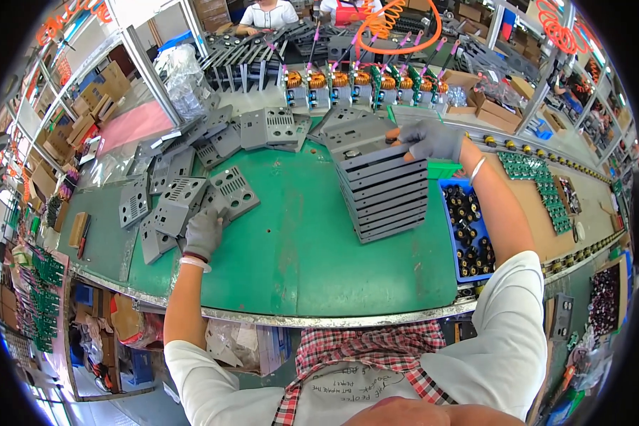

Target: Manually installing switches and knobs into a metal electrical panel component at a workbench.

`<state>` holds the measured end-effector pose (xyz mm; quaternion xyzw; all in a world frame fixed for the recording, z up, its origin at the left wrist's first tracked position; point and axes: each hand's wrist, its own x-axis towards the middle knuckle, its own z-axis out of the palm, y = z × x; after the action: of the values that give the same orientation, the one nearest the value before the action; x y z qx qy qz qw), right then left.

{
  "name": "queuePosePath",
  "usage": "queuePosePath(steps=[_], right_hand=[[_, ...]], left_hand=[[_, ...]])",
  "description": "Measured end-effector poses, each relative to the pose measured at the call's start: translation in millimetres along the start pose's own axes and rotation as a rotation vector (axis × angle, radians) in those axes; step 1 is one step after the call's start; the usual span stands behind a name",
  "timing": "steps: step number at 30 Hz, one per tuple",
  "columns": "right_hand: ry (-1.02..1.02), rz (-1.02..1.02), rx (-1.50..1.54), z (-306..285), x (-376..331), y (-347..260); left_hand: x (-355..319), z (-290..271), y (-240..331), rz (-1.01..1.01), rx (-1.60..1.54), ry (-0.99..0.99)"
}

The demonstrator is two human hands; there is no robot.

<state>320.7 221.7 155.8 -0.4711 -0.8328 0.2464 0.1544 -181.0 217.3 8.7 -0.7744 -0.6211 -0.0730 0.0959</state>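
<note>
My left hand (204, 233), in a grey glove, has its fingers closed at the near edge of a slotted grey metal panel (236, 193). That panel lies among several loose panels (180, 195) with holes and slots, spread over the left of the green table. To the right stands a neat stack of bent grey metal panels (383, 199), their edges facing me. My right hand (437, 140), also gloved, is at the stack's upper right corner. Its thumb and forefinger pinch the top panel's edge; bare fingertips show through the glove.
A blue bin (468, 234) of black round parts stands right of the stack. Circuit boards with copper coils (362, 86) line the table's back. More green boards (536, 181) lie beyond the roller track. An orange coiled hose (397, 35) hangs overhead. Two people sit across the table.
</note>
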Motion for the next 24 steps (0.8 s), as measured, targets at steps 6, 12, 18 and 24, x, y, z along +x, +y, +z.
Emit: queuePosePath(steps=[6, 12, 18, 24], right_hand=[[-0.062, 0.098, 0.093, -10, 3, 9], [-0.01, -0.012, -0.093, -3, -1, 10], [-0.075, 0.078, 0.114, -2, 2, 35], [-0.021, 0.166, -0.114, 6, 1, 10]], left_hand=[[-2, -56, 54, 0.122, -0.426, 0.203], [-41, -75, 133, 0.275, -0.535, -0.027], [-77, -36, 208, 0.295, -0.536, -0.301], [-81, 11, 227, 0.162, -0.507, -0.273]])
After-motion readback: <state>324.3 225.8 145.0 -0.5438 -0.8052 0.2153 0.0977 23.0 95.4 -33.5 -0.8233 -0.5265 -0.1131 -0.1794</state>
